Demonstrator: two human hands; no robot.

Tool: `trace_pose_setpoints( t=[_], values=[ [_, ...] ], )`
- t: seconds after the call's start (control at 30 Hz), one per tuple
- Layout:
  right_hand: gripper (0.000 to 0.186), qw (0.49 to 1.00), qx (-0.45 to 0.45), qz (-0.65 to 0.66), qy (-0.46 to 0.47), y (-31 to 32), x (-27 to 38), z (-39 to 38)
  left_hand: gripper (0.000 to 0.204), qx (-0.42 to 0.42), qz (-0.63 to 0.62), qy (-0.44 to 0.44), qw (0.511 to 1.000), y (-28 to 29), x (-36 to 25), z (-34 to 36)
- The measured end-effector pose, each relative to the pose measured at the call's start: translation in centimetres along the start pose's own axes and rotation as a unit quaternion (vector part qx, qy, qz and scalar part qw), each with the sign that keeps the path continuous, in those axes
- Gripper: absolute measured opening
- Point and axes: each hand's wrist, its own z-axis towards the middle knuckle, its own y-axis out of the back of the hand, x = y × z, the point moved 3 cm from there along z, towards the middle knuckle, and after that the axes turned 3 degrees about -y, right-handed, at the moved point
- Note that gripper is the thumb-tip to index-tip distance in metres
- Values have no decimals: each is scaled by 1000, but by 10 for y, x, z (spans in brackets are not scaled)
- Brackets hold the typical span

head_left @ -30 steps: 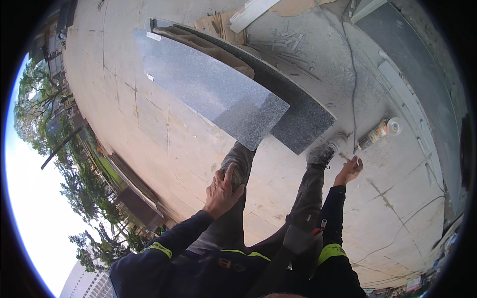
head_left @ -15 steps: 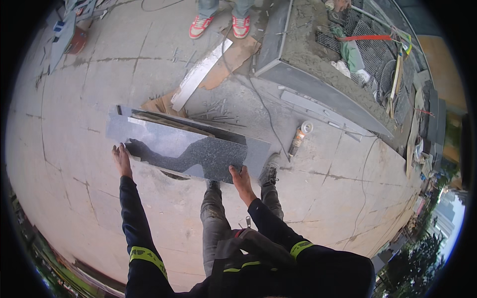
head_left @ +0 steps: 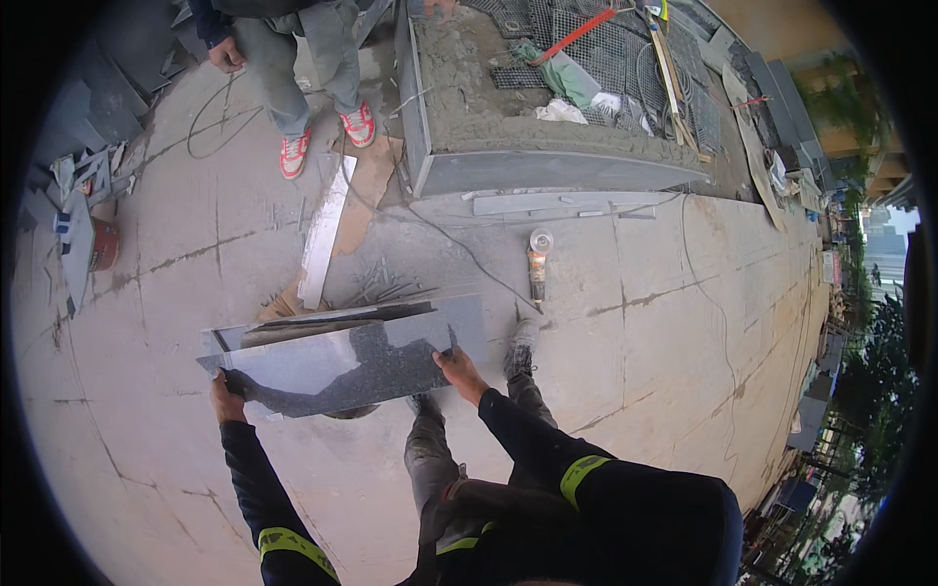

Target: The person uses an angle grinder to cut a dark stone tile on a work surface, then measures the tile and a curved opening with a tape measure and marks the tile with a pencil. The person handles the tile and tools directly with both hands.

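Left hand (head_left: 229, 400): partly curled, grasping the slab at its left end, by the near corner; some fingers hidden. Right hand (head_left: 460, 375): partly curled, grasping the same slab at its right end, close to the near corner; full finger wrap not visible. Both hands occupied, neither released nor clenched empty.

Polished dark grey stone slab (head_left: 303, 383) spans between the two hands, long side running left-right, just ahead of the person's boots. Another grey slab (head_left: 468, 320) sits behind and under it, sticking out past the right end; a brownish rough piece (head_left: 293, 332) shows along the far long edge. Whether the held slab touches those: cannot tell.

On the concrete surface (head_left: 664, 361): angle grinder (head_left: 537, 269), right of the slabs, toward the surface's far edge along the raised bed (head_left: 547, 176). White strip (head_left: 326, 234) on cardboard (head_left: 367, 200) beyond the slabs, near a co-worker's red-and-white shoes (head_left: 295, 153).
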Motion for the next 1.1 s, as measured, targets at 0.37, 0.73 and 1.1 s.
trace_pose_setpoints(
  t=[0.37,0.73,1.1],
  values=[
    [105,995,-82,21,-52,231,72,-172,87,-24,-401,285,870,-139,-150,-237],
    [92,952,-239,138,-132,585,-41,-231,73,71,-369,332,865,-468,-242,-432],
    [70,947,-307,97,-22,849,39,-213,69,114,-388,354,843,-724,-353,-518]
  ],
)
